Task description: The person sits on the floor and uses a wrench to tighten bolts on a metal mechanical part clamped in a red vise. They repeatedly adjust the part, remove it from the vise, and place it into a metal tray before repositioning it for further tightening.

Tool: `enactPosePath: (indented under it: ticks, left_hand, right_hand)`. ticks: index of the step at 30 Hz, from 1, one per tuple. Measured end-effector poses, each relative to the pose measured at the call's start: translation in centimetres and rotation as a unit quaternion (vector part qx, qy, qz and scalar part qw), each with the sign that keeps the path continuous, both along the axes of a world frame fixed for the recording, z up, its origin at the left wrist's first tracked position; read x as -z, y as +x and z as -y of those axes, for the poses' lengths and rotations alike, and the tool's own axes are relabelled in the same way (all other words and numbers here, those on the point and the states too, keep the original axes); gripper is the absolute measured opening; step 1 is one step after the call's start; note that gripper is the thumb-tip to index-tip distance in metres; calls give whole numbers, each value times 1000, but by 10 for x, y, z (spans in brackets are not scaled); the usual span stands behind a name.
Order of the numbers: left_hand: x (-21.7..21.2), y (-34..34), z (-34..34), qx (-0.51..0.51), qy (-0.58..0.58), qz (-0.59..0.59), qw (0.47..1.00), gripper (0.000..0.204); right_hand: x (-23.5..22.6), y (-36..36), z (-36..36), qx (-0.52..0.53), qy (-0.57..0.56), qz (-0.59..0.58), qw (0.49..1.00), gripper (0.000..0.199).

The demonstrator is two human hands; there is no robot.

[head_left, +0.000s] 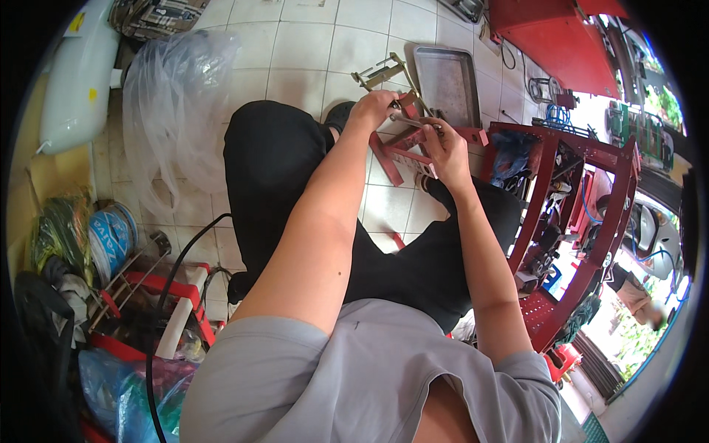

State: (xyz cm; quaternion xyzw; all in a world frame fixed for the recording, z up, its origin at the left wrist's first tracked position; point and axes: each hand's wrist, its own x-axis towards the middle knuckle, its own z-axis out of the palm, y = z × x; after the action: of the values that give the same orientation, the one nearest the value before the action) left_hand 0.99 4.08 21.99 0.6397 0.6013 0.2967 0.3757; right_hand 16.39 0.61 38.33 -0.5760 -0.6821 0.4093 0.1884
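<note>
Between my knees stands a red metal stand (pixel 385 161) with a gold-coloured metal bracket (pixel 382 75) at its far end. My left hand (pixel 371 111) is closed at the top of the stand, beside the bracket; what its fingers hold is hidden. My right hand (pixel 446 150) is closed around a slim silver tool that looks like a wrench (pixel 408 120). The tool's far end reaches toward my left fingertips, over the stand. Just beyond my right hand lies a grey metal tray (pixel 464 85) on the floor.
A clear plastic sheet (pixel 173 103) lies left on the tiled floor (pixel 303 48). A white tank (pixel 81 77) stands behind it. Near left are a red-framed rack (pixel 193 295) and a black cable (pixel 171 277). A loaded red shelf (pixel 543 199) stands close on my right.
</note>
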Motion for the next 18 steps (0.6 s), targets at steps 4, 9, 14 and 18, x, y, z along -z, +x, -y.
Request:
enactPosePath:
  ticks: [4, 9, 14, 18]
  left_hand:
    - [-23, -4, 1, 10, -42, -21, 999, 30]
    - [-13, -4, 1, 3, -24, -12, 1000, 30]
    - [-10, -1, -2, 18, -5, -14, 1000, 28]
    - [4, -1, -3, 6, 32, 1, 999, 29]
  right_hand:
    - [14, 2, -3, -3, 47, 25, 999, 22]
    - [27, 3, -4, -28, 80, 34, 996, 22]
    - [34, -8, 6, -36, 185, 77, 979, 19]
    - [42, -17, 17, -52, 247, 87, 964, 18]
